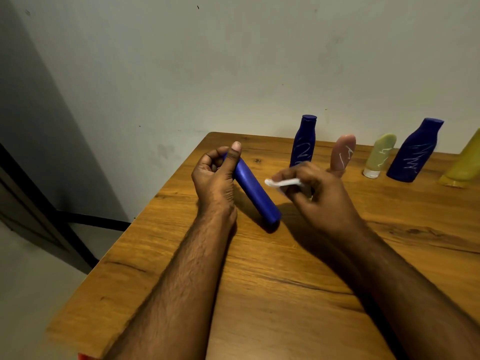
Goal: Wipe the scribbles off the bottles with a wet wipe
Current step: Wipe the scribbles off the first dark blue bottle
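Observation:
My left hand (217, 175) grips the top end of a blue bottle (255, 193), which is tilted with its base resting on the wooden table (259, 281). No scribbles show on its visible side. My right hand (315, 193) pinches a white wet wipe (281, 182) just right of that bottle, a little apart from it. Along the back stand a blue bottle (304, 141) with white scribbles, a pink tube (342, 154), a pale green tube (380, 155) and a larger blue bottle (415, 152), all scribbled on.
A yellow bottle (465, 165) is cut off at the right edge. The table's left edge runs diagonally beside a grey wall; the floor and a dark door frame (39, 203) lie to the left. Something red (84, 356) peeks from under the table's front corner.

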